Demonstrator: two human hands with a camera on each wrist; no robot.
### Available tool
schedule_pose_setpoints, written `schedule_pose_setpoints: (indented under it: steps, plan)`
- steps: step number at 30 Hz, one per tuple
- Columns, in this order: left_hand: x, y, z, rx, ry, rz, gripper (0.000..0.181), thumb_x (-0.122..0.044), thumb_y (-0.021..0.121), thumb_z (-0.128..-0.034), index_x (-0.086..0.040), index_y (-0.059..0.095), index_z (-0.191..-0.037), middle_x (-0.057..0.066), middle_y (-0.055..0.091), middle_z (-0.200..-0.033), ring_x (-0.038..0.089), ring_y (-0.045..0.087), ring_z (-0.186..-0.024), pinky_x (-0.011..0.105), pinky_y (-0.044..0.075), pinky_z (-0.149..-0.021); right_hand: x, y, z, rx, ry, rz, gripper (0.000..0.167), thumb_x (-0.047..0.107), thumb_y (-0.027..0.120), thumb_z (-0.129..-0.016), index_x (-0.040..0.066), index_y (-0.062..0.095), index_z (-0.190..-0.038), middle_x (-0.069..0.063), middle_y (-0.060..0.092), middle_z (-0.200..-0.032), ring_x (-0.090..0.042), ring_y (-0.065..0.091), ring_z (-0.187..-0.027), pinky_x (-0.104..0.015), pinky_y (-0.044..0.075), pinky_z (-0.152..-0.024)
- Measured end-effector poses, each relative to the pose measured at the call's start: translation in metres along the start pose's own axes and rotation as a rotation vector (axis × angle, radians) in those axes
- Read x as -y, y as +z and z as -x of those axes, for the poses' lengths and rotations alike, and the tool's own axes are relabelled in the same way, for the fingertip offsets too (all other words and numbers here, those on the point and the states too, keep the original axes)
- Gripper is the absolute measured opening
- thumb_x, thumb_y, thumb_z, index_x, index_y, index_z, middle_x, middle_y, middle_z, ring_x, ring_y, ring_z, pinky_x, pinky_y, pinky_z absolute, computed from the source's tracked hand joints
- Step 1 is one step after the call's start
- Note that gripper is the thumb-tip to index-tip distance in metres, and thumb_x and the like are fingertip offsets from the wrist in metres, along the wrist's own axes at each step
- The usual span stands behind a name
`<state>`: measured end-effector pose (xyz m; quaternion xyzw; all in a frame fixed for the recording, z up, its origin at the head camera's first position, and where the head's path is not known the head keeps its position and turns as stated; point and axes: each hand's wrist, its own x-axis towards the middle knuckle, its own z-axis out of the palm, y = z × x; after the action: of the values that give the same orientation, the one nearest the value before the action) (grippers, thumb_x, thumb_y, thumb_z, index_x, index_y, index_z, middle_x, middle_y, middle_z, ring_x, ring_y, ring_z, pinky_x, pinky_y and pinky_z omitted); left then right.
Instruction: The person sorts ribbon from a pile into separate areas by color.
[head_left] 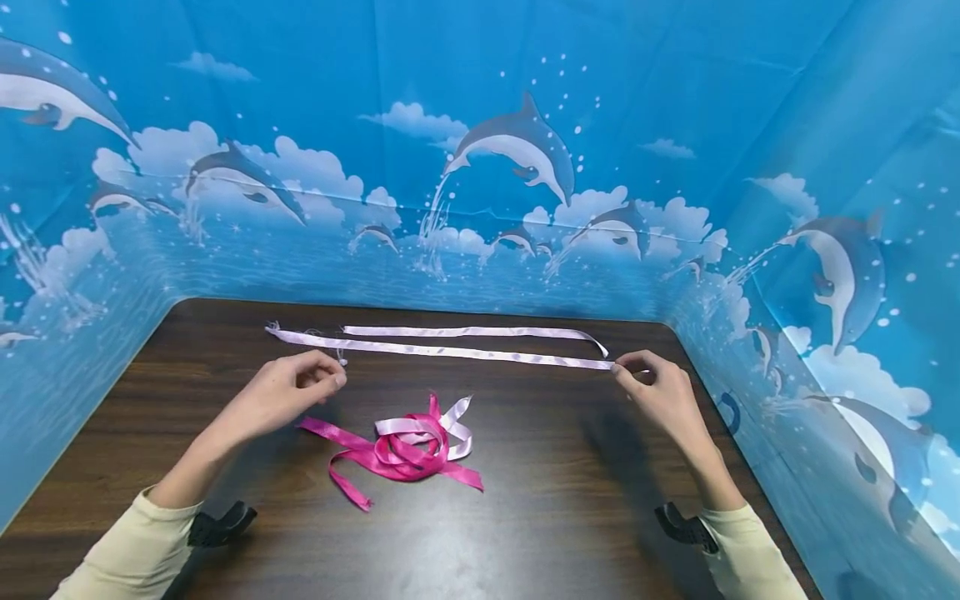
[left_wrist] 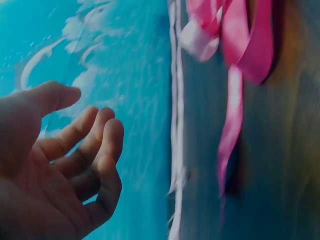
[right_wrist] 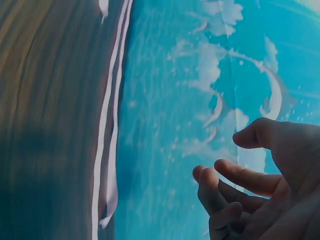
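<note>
Two pale pink ribbons lie stretched almost parallel across the far part of the table: a shorter back ribbon (head_left: 472, 332) with a bent right end, and a longer front ribbon (head_left: 450, 352) with frayed threads at its left end. My left hand (head_left: 288, 390) hovers near that frayed end, fingers loosely curved and holding nothing. At the front ribbon's right end, my right hand (head_left: 660, 392) overlaps it in the head view. The right wrist view shows that hand's thumb (right_wrist: 255, 134) and fingers apart, with nothing between them.
A tangled pile of bright pink ribbon (head_left: 405, 454) with a loop of pale ribbon (head_left: 459, 433) lies mid-table, nearer me. Blue dolphin-printed sheeting (head_left: 480, 275) walls the dark wooden table (head_left: 525, 500) at the back and sides.
</note>
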<state>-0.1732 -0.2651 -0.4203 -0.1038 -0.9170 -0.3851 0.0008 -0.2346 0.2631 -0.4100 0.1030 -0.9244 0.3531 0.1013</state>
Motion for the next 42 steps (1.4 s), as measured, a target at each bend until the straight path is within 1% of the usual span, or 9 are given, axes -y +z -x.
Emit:
schedule_pose_setpoints:
  steps: [4,7,11,13,14,21,25,29,42]
  plan:
    - [-0.004,0.021,-0.010,0.096,0.069,-0.012,0.022,-0.029,0.071,-0.0983,-0.010,0.071,-0.111,-0.003,0.065,-0.089,0.017,0.058,-0.079,0.032,0.050,-0.066,0.011,0.006,0.002,0.021,-0.026,-0.046,0.020,0.027,0.070,-0.098,0.010,0.073,-0.109,-0.005,0.071,-0.086,-0.023,0.067,-0.066,-0.040,0.051,-0.063]
    - [-0.005,0.034,-0.015,0.192,0.091,-0.027,0.027,-0.028,0.073,-0.0963,-0.007,0.070,-0.114,-0.004,0.065,-0.093,0.017,0.060,-0.083,0.033,0.052,-0.071,0.016,0.012,0.001,0.044,-0.058,-0.073,0.019,0.025,0.070,-0.099,0.010,0.073,-0.109,-0.004,0.071,-0.086,-0.022,0.068,-0.066,-0.053,0.044,-0.094]
    - [-0.003,0.048,-0.019,0.315,0.123,-0.067,0.034,-0.028,0.076,-0.0941,-0.004,0.069,-0.118,0.000,0.065,-0.101,0.021,0.061,-0.092,0.039,0.053,-0.078,0.017,0.019,0.003,0.080,-0.077,-0.090,0.016,0.023,0.069,-0.099,0.009,0.072,-0.108,-0.004,0.070,-0.082,-0.020,0.066,-0.066,-0.050,0.046,-0.092]
    - [-0.002,0.054,-0.020,0.345,0.124,-0.083,0.032,-0.027,0.077,-0.0929,-0.006,0.070,-0.116,0.001,0.063,-0.103,0.022,0.060,-0.093,0.040,0.053,-0.080,0.017,0.022,0.005,0.092,-0.076,-0.096,0.015,0.022,0.070,-0.098,0.010,0.072,-0.106,-0.003,0.069,-0.080,-0.018,0.065,-0.065,-0.040,0.053,-0.071]
    - [-0.001,0.056,-0.020,0.350,0.129,-0.087,0.030,-0.025,0.077,-0.0926,-0.006,0.070,-0.114,0.001,0.063,-0.102,0.021,0.060,-0.093,0.039,0.053,-0.080,0.017,0.023,0.006,0.097,-0.075,-0.100,0.014,0.021,0.070,-0.098,0.010,0.072,-0.106,-0.003,0.069,-0.079,-0.017,0.065,-0.065,-0.037,0.052,-0.060]
    - [-0.003,0.061,-0.024,0.287,0.148,-0.092,0.010,-0.020,0.076,-0.0938,-0.014,0.068,-0.095,-0.003,0.057,-0.090,0.017,0.055,-0.082,0.033,0.048,-0.068,0.019,0.031,0.006,0.111,-0.119,-0.113,0.010,0.021,0.072,-0.097,0.013,0.072,-0.103,0.000,0.067,-0.076,-0.018,0.064,-0.064,-0.032,0.050,-0.058]
    - [-0.012,0.060,-0.025,0.251,0.180,-0.084,0.010,-0.026,0.076,-0.0945,-0.019,0.068,-0.095,-0.004,0.059,-0.097,0.022,0.059,-0.092,0.041,0.051,-0.077,0.026,0.035,0.008,0.136,-0.149,-0.117,0.010,0.021,0.072,-0.097,0.014,0.072,-0.104,0.001,0.067,-0.077,-0.019,0.064,-0.064,-0.032,0.050,-0.058]
    - [-0.025,0.060,-0.024,0.223,0.225,-0.003,0.010,-0.028,0.075,-0.0952,-0.021,0.069,-0.099,-0.006,0.063,-0.100,0.021,0.062,-0.100,0.048,0.051,-0.087,0.040,0.040,0.011,0.211,-0.177,-0.141,0.014,0.024,0.072,-0.098,0.014,0.073,-0.108,-0.001,0.068,-0.078,-0.020,0.063,-0.064,-0.033,0.050,-0.058]
    - [-0.087,0.059,-0.019,0.228,0.280,0.182,0.010,-0.029,0.070,-0.0988,-0.024,0.069,-0.107,-0.007,0.067,-0.091,0.014,0.061,-0.083,0.034,0.051,-0.077,0.108,0.067,0.034,0.381,-0.346,-0.225,0.028,0.033,0.074,-0.095,0.018,0.069,-0.118,0.011,0.068,-0.100,-0.013,0.064,-0.086,-0.035,0.053,-0.071]
